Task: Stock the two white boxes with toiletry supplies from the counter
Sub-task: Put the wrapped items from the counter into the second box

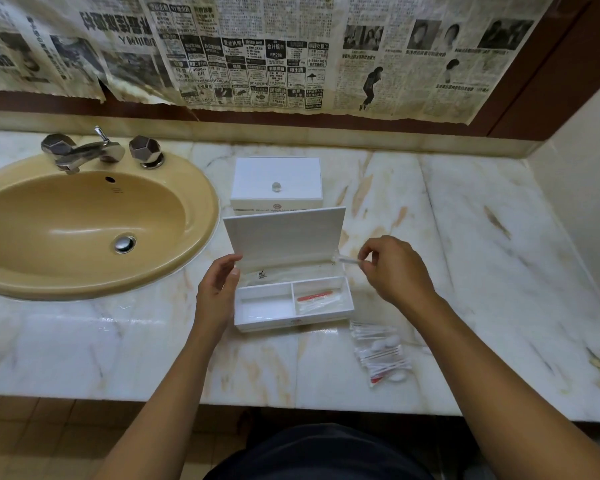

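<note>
The marble counter (465,237) spreads out under my arms, with the tan sink (84,230) set into it left of the open box. The taps (97,150) stand behind the sink. Old newspaper (257,57) covers the wall behind the counter.

The open box (293,303) sits just in front of me, its lid (284,233) standing up at the back. Behind the open box, touching or nearly so, is the closed box (276,187) with a small clear knob on top. The open box has compartments: the front left one looks bare, and the front right one holds a wrapped packet with a red strip (314,298).

To the right of the open box and nearer me, a pile of wrapped cotton swabs (381,351) lies on the counter.

My left hand (219,285) rests against the left side of the open box, fingers loosely straight, gripping nothing. My right hand (394,268) hovers off the box's right rear corner, pinching a small clear packet (347,260) between thumb and fingertips.
</note>
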Tool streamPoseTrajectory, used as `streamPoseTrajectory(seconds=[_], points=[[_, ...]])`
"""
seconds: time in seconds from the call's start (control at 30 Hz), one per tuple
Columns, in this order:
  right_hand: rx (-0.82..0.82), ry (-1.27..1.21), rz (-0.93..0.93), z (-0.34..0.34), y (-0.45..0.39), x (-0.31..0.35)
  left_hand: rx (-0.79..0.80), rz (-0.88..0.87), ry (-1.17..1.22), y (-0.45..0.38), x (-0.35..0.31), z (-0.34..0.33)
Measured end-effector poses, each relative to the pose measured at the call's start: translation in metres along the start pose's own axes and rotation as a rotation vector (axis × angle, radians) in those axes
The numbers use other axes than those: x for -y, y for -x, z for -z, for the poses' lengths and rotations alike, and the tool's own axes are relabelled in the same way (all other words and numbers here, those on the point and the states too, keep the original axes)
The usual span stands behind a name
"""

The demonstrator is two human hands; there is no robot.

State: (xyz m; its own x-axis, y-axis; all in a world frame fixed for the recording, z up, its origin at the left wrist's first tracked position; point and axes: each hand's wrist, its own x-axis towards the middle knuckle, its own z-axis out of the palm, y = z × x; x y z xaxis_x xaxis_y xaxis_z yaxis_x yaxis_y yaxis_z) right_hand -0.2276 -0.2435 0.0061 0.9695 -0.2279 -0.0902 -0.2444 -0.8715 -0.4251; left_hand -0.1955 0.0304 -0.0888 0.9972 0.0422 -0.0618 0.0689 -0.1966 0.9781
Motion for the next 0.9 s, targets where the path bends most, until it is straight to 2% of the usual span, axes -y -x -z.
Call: streamPoseTrajectory(seconds=[0.17,0.33,0.6,0.77,0.9], points=[[0.077,-0.019,0.09,-0.004,0.01,0.029,-0.001,-0.001,0.001,0.0,0.0,0.0],[0.176,0.066,0.116,-0.026,0.018,0.038,0.003,-0.005,0.001,0.0,0.001,0.0],[0.216,0.139,0.137,-0.054,0.02,0.037,0.005,-0.011,0.02,0.0,0.0,0.0],[0.242,0.025,0.126,-0.045,0.018,0.034,0.011,-0.008,0.012,0.0,-0.001,0.0],[0.199,-0.003,0.119,-0.028,0.016,0.026,0.011,-0.012,0.017,0.0,-0.001,0.0]])
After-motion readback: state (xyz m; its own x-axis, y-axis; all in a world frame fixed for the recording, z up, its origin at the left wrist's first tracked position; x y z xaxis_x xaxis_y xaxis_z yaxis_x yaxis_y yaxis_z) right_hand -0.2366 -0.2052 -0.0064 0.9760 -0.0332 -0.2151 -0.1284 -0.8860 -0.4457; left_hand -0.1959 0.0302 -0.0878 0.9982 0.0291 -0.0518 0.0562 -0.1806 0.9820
